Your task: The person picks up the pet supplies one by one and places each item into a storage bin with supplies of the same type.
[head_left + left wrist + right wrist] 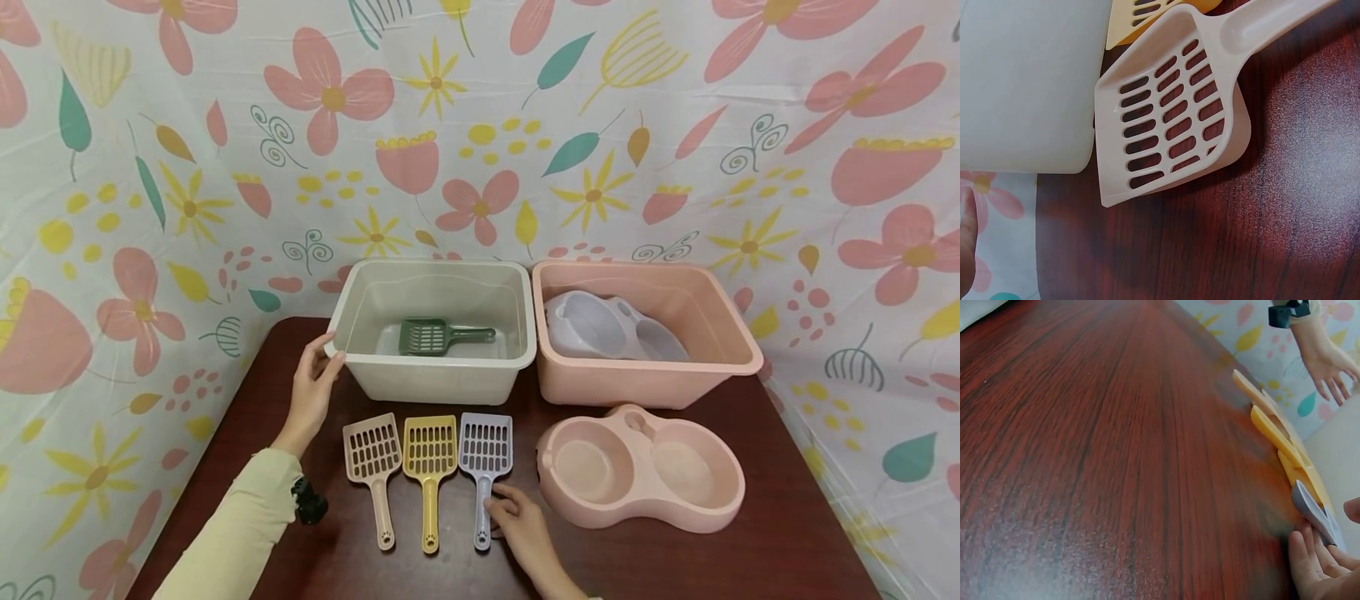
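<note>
The right hand [525, 525] pinches the handle of the lilac slotted plastic scoop [484, 467], which lies flat near the table's front edge. The left hand [313, 392], fingers relaxed, rests on the white plastic tub [435, 379] holding a green scoop [438, 336]. Beige scoop [374, 467] and yellow scoop [430, 471] seem left.

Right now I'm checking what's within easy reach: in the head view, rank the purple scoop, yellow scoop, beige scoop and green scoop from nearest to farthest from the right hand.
1. Purple scoop, under the right hand.
2. Yellow scoop, next one leftward.
3. Beige scoop, leftmost of the row.
4. Green scoop, far back inside the white bin.
</note>
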Action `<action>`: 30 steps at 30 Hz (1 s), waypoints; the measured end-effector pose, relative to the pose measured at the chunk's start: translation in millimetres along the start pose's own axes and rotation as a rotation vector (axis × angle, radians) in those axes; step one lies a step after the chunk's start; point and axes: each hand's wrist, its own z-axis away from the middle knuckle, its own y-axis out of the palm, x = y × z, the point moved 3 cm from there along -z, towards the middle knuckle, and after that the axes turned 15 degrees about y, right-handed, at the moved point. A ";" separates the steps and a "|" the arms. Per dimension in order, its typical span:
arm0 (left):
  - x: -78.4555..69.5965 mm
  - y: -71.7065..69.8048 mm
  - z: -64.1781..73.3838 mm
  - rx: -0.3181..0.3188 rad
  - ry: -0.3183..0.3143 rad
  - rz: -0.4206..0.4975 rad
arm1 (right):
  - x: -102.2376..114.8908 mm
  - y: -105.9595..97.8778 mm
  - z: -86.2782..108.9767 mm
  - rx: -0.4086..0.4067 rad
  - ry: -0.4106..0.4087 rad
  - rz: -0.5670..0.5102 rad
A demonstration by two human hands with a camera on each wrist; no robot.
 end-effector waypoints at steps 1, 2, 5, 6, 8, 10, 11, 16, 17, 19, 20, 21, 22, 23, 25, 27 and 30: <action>-0.1 -0.1 0.0 -0.003 0.003 -0.002 | -0.1 0.5 -0.7 0.006 0.005 -0.007; -0.2 -0.2 0.0 -0.002 0.005 -0.006 | -0.4 1.0 -1.5 0.007 0.013 -0.010; -0.3 -0.4 -0.3 0.002 -0.007 -0.018 | -0.5 2.2 -3.5 0.014 0.011 -0.020; -0.7 -0.3 -0.4 0.006 -0.014 -0.022 | -0.4 2.5 -3.8 0.016 0.007 -0.026; -2.4 0.0 -0.7 0.012 -0.026 -0.017 | -0.3 3.2 -4.1 0.020 -0.002 -0.033; -7.8 0.8 -0.7 0.016 -0.030 -0.010 | 0.1 3.3 -3.8 0.020 -0.006 -0.036; -12.0 1.5 -0.5 0.018 -0.029 -0.007 | 0.4 3.4 -3.5 0.020 -0.006 -0.034; -29.9 4.0 0.5 0.024 -0.021 -0.009 | 1.5 3.4 -3.8 0.014 0.010 -0.019; -30.9 4.1 0.6 0.024 -0.023 -0.008 | 1.7 3.5 -3.8 0.014 0.015 -0.022; -32.0 4.2 0.9 0.024 -0.028 -0.007 | 1.8 3.4 -4.1 0.017 0.022 -0.035; -32.4 4.3 1.1 0.024 -0.029 -0.006 | 1.8 3.4 -4.1 0.017 0.024 -0.041; -32.6 4.3 1.1 0.024 -0.029 -0.005 | 1.8 3.4 -4.3 0.019 0.023 -0.045; -32.4 4.2 1.2 0.024 -0.028 -0.004 | 1.7 3.3 -4.3 0.020 0.024 -0.050; -32.2 4.1 1.2 0.025 -0.027 -0.005 | 1.6 3.2 -4.3 0.022 0.023 -0.056; -31.7 4.0 1.3 0.026 -0.024 -0.007 | 1.0 3.1 -4.8 0.029 0.017 -0.065; -31.4 4.1 1.4 0.027 -0.021 -0.011 | 0.0 2.9 -5.1 0.037 0.012 -0.077; -31.2 4.2 1.6 0.027 -0.020 -0.019 | -1.7 2.7 -5.3 0.049 0.016 -0.087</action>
